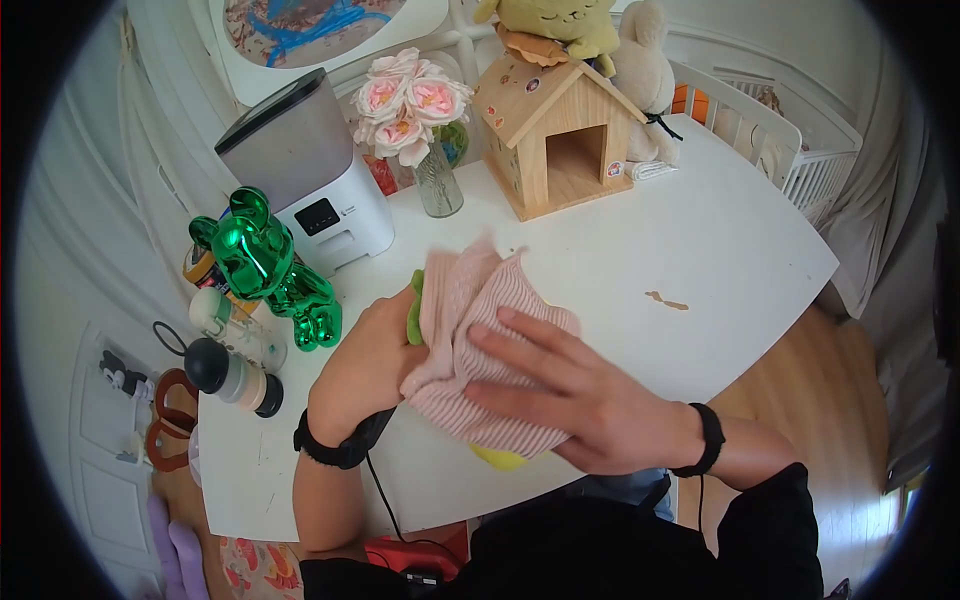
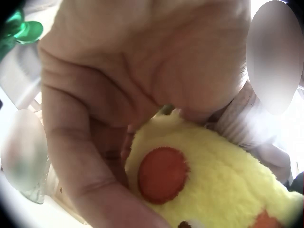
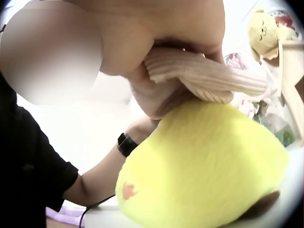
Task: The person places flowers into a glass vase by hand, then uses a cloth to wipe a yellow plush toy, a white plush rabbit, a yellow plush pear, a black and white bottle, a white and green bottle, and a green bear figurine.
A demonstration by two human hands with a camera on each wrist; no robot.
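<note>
A yellow plush toy [image 1: 497, 458] lies near the front edge of the white table [image 1: 720, 250], mostly covered by a pink ribbed cloth [image 1: 480, 300]. My left hand [image 1: 365, 360] grips the toy and cloth from the left, fingers curled under. The left wrist view shows that palm [image 2: 142, 57] against the plush [image 2: 213, 180] with its orange cheek. My right hand [image 1: 570, 390] lies over the cloth with fingers spread. In the right wrist view the right hand [image 3: 161, 28] pinches a fold of cloth [image 3: 204, 76] between thumb and palm above the plush [image 3: 204, 166].
A green metallic bear [image 1: 265, 265], bottles [image 1: 235, 375] and a white appliance [image 1: 305, 170] crowd the table's left side. A vase of pink roses [image 1: 415, 110] and a wooden toy house [image 1: 555, 125] stand at the back. A brown smear [image 1: 665, 300] marks the right side.
</note>
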